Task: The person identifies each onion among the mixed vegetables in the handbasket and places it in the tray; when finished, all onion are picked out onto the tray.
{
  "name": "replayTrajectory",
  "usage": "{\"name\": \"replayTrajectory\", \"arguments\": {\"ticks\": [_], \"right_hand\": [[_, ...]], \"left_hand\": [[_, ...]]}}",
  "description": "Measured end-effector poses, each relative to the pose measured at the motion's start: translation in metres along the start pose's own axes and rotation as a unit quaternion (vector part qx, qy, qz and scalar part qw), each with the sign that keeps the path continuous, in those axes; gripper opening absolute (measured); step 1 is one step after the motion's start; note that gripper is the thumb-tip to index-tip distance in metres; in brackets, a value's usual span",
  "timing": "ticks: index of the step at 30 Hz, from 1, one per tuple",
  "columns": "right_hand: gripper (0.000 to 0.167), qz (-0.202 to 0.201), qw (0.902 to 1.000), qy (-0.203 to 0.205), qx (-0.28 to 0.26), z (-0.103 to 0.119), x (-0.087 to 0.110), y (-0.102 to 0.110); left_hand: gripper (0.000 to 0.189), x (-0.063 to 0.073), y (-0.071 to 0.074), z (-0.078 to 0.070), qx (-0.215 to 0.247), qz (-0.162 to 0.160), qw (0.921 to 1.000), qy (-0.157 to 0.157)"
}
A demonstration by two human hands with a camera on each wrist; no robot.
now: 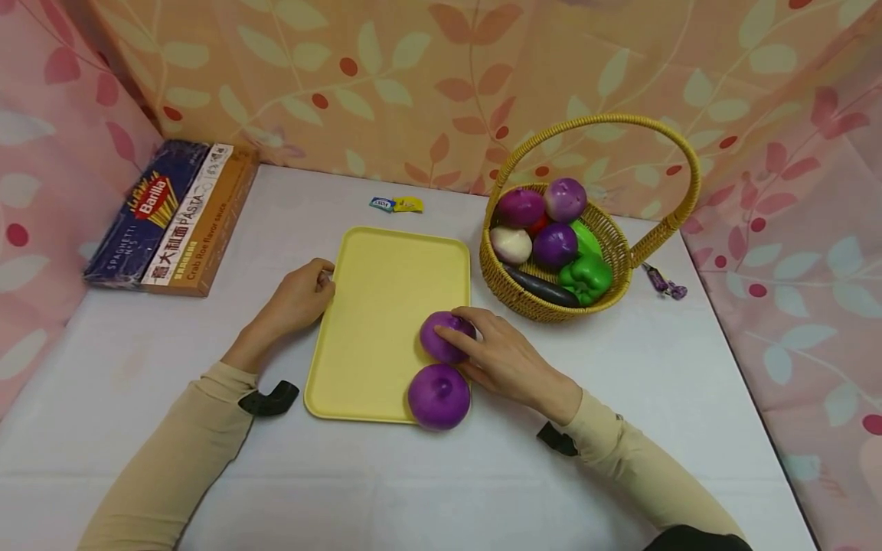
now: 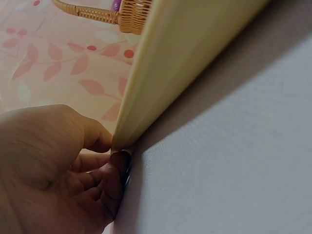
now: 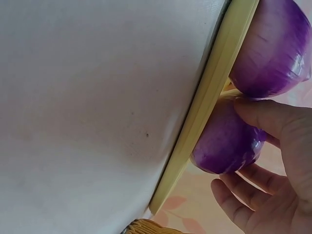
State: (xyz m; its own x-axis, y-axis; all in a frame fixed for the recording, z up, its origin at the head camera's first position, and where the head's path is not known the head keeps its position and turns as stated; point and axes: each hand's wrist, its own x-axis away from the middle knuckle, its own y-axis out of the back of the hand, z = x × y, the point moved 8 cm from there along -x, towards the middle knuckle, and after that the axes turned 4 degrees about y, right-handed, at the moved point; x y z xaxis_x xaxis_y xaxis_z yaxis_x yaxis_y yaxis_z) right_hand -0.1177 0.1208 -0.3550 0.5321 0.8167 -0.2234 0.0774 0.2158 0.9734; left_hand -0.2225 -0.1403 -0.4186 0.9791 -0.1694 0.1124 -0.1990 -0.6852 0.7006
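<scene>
Left hand (image 1: 298, 297) pinches the smooth yellow tray (image 1: 375, 306) by its left edge, right hand (image 1: 510, 361) is curled round a glossy purple onion (image 1: 438, 340) near the right edge, so I'd call this step positioning it. Next move probably needs a light touch, with an equally round second onion (image 1: 439, 398) at the near right corner; woven basket (image 1: 527, 308) sits toward the far right of the tabletop (image 1: 386, 490).

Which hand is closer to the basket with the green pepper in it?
Right. The right hand is just in front of the basket, holding a purple onion; the left hand is across the yellow tray, gripping its left edge.
</scene>
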Motion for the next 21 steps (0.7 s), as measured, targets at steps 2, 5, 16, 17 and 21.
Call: {"name": "replayTrajectory", "arguments": {"ticks": [2,5,16,17,21], "right_hand": [[0.065,-0.001,1.0000,0.001,0.002,0.000,0.000,0.000],[0.066,0.000,1.0000,0.000,0.004,0.000,-0.001,-0.001],[0.070,0.015,0.9999,-0.002,0.004,-0.006,0.000,0.013],[0.071,0.014,0.9999,-0.003,0.003,-0.010,0.000,0.017],[0.065,-0.011,0.9997,-0.019,0.006,-0.032,-0.006,0.044]], "left_hand": [[0.038,0.000,0.001,0.000,0.001,0.000,1.0000,0.001],[0.038,0.000,0.001,0.000,0.001,0.001,1.0000,0.002],[0.038,0.000,0.000,0.000,0.002,0.002,1.0000,0.001],[0.038,0.000,0.000,0.000,0.001,0.001,1.0000,0.000],[0.039,0.001,0.001,-0.002,-0.002,-0.004,1.0000,-0.005]]}}
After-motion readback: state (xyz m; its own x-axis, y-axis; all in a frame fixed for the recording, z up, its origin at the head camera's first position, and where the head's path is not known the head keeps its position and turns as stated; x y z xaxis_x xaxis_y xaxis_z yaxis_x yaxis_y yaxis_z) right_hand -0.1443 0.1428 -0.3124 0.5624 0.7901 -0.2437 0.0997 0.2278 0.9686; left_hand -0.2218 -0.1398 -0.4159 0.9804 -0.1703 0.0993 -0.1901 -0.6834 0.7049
